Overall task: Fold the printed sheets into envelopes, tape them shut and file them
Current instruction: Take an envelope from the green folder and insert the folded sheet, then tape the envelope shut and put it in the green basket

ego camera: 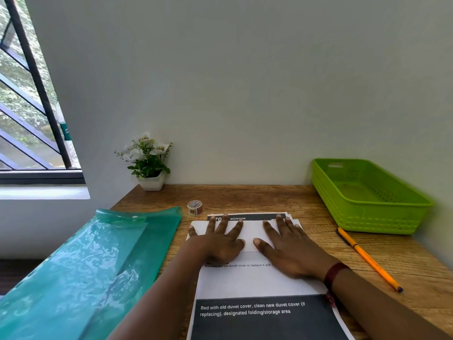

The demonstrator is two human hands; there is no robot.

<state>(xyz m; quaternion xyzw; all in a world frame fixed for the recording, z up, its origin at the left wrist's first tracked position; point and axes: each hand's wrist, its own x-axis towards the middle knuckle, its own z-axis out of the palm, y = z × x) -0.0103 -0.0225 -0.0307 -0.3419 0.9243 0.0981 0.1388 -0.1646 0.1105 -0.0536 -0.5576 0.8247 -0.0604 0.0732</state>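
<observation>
1. Left hand (218,239) lies flat with fingers spread, pressing down the folded-over flap (250,233) of the printed sheet (259,282).
2. Right hand (290,249) presses the same flap just beside it, fingers spread, thumbs close together.
3. Tape roll (195,207) stands just beyond the left fingertips. A green plastic folder (85,261) lies left of that hand.
4. Orange pen (367,258) and green basket (367,195) lie right of the right hand.

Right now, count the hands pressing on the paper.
2. The left hand lies flat on the left half of the folded white flap. The right hand lies flat on its right half, with the thumbs close together.
</observation>
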